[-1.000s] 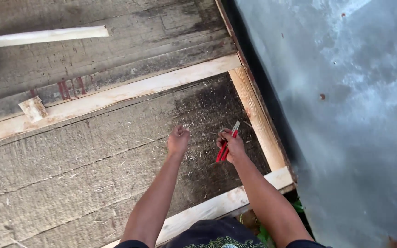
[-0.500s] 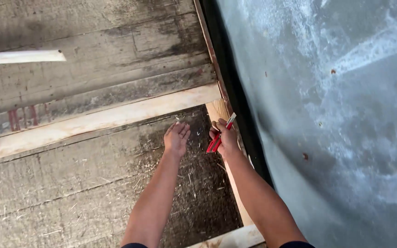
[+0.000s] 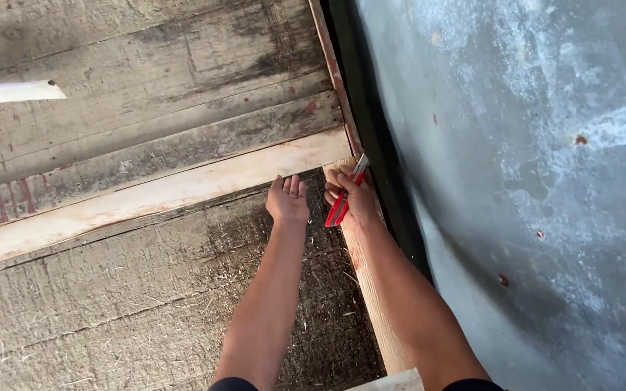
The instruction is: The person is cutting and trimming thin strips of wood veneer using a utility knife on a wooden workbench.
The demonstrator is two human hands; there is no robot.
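My left hand lies flat, fingers together, on the dark weathered planks just below a pale wooden batten that runs across them. My right hand is closed around a red utility knife whose metal tip points up toward the corner where this batten meets a second pale batten running along the right edge. Both hands are close together at that corner.
Grey weathered planks with sawdust and wood fibres fill the left. A dark gap and a grey stained concrete wall lie to the right. A loose pale wood strip rests at the far left.
Both hands have moved up toward the corner of the two battens, the knife along with them. The view has shifted closer and to the right; the near batten has dropped out of view.
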